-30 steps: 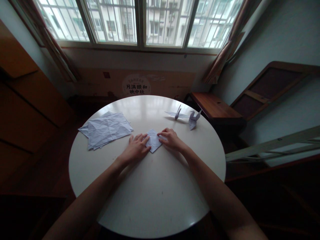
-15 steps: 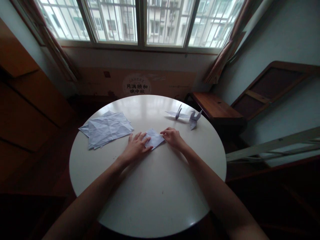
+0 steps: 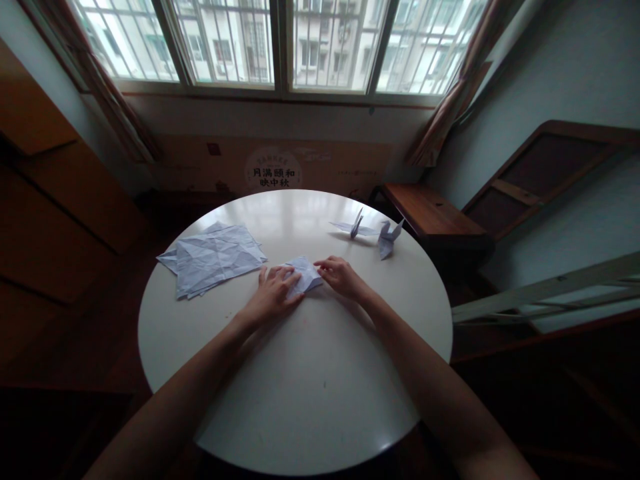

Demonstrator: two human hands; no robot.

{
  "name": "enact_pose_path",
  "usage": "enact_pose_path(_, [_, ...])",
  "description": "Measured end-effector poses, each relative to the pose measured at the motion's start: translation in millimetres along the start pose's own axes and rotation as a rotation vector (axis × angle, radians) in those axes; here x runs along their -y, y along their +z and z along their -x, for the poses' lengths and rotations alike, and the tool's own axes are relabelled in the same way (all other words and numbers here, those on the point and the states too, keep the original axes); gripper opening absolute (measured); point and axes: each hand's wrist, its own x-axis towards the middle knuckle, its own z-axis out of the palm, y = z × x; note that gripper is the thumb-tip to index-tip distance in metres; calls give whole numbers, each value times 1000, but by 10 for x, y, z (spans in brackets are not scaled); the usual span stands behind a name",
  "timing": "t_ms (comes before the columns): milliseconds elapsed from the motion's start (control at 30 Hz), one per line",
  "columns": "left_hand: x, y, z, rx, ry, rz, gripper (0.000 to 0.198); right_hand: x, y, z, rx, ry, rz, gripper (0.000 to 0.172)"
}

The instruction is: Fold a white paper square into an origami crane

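A small folded sheet of paper [image 3: 306, 272] lies near the middle of the round white table. My left hand [image 3: 275, 288] rests on its left part, fingers spread and pressing it down. At the paper's right edge my right hand [image 3: 340, 275] is closed in a pinch, thumb and forefinger together on a flap that is lifted a little. The fingertips partly hide that flap. Two folded paper cranes, one [image 3: 356, 227] farther back and the other [image 3: 389, 240] nearer the rim, stand beyond my right hand.
Several creased paper sheets [image 3: 217, 260] lie piled on the left of the table [image 3: 310, 400]. A wooden bench [image 3: 433, 210] stands behind the table at the right. A printed cardboard panel [image 3: 200, 163] leans below the barred window.
My right hand has moved slightly left, bringing the paper's right corner inward and up from the table. My left hand stays on the paper, shifted only a little.
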Motion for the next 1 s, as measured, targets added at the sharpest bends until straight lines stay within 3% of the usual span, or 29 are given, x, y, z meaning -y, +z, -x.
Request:
enact_pose_path(200, [3, -3, -10, -26, 10, 55, 35, 2, 15, 1, -17, -5, -124, 25])
enact_pose_path(367, [12, -18, -20, -37, 32, 67, 39, -22, 34, -6, -15, -55, -259, 31])
enact_pose_path(567, [38, -33, -44, -48, 64, 83, 32, -114, 63, -10, -5, -140, -134, 42])
enact_pose_path(800, [-9, -70, -51, -60, 39, 115, 16, -173, 91, 2, 8, -115, -66, 36])
enact_pose_path(1000, [-51, -93, -46, -69, 17, 123, 13, -112, 47, 21, 10, -149, -79, 23])
